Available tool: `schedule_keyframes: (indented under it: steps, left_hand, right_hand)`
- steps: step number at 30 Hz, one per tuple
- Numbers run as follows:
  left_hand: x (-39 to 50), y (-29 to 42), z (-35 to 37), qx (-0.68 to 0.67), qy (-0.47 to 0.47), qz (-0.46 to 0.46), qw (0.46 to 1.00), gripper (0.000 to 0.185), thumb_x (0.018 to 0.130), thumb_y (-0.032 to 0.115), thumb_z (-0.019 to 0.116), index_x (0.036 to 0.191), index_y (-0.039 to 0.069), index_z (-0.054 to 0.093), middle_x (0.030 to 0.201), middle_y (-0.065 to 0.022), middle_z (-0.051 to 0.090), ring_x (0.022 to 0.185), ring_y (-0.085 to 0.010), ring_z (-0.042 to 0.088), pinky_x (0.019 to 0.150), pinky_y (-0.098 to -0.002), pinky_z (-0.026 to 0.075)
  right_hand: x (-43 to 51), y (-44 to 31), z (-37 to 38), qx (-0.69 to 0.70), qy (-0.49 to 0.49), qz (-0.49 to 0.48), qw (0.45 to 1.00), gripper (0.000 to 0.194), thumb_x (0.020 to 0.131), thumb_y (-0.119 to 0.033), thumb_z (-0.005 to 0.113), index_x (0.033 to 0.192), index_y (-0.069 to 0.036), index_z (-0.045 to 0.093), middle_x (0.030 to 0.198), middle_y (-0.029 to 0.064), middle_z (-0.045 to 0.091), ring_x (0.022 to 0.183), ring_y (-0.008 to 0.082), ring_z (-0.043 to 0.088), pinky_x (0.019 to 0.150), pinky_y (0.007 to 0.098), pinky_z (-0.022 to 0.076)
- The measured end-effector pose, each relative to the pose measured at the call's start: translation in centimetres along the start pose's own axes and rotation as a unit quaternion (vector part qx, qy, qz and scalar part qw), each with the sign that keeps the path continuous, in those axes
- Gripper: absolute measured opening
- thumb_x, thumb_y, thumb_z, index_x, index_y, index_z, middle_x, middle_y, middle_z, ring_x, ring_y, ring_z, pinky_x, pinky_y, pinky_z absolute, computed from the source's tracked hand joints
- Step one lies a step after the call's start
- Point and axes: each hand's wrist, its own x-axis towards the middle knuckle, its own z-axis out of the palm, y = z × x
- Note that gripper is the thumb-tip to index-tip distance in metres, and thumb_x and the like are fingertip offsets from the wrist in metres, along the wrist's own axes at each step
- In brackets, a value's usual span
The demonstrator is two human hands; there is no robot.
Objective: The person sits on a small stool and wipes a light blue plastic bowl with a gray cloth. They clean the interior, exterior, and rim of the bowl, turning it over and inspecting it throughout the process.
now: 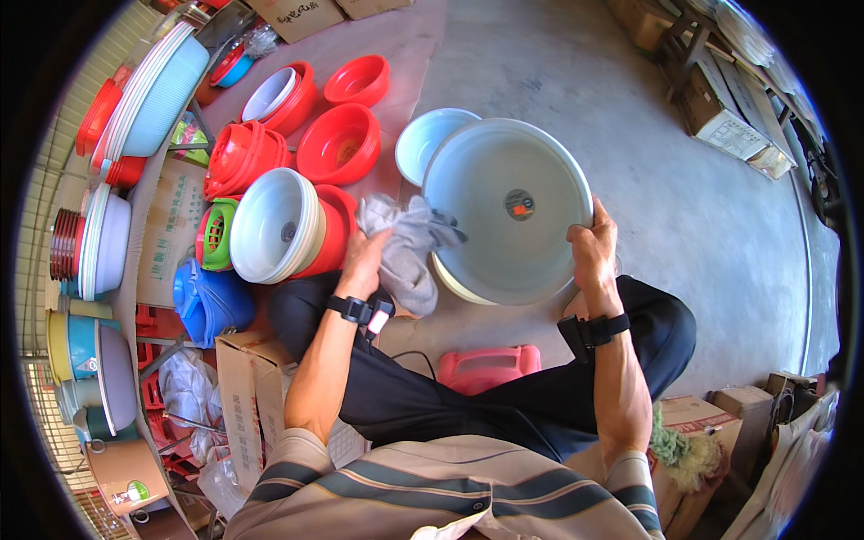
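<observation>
My right hand (597, 250) grips the right rim of a large pale grey-blue plastic basin (486, 250), its inside tilted up towards me. A round dark sticker (519, 204) with an orange patch sits on the basin's bottom. In my left hand (364, 260) is a bunched grey cloth (408, 260), hanging at the basin's left edge. Part of a cream rim (459, 287) shows beneath the basin. Behind it stands a smaller light-blue basin (422, 145), partly covered by the large one.
Red basins (337, 145), a stack of pale basins (266, 226) and a blue mop bucket (210, 300) stand at my left, beside a shelf of tubs (115, 378). A pink plastic stool (489, 368) is between my legs. Cardboard boxes (725, 115) lie at far right.
</observation>
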Motion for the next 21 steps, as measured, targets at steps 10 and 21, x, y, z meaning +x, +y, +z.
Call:
schedule_keyframes:
  steps: [10,21]
  left_hand:
    - [1.0,8.6,5.1,0.010,-0.008,0.090,0.996,0.067,0.103,0.050,0.072,0.147,0.000,0.061,0.144,-0.0069,0.065,0.133,-0.0168,0.056,0.114,-0.0348,0.041]
    - [-7.8,8.6,14.9,0.438,-0.121,0.521,0.723,0.050,0.080,0.024,0.083,0.128,0.014,0.075,0.148,-0.0155,0.055,0.134,-0.0447,0.045,0.113,-0.0566,0.037]
  right_hand:
    - [-2.9,-1.3,3.8,-0.190,-0.105,-0.167,0.962,0.082,0.073,0.018,0.045,0.150,-0.006,0.060,0.161,0.0226,0.052,0.154,0.0407,0.044,0.130,0.0442,0.0320]
    - [-2.7,1.8,3.8,-0.309,-0.130,-0.157,0.929,0.058,0.074,0.015,0.056,0.129,-0.001,0.069,0.143,0.0254,0.061,0.146,0.0499,0.046,0.114,0.0684,0.0409]
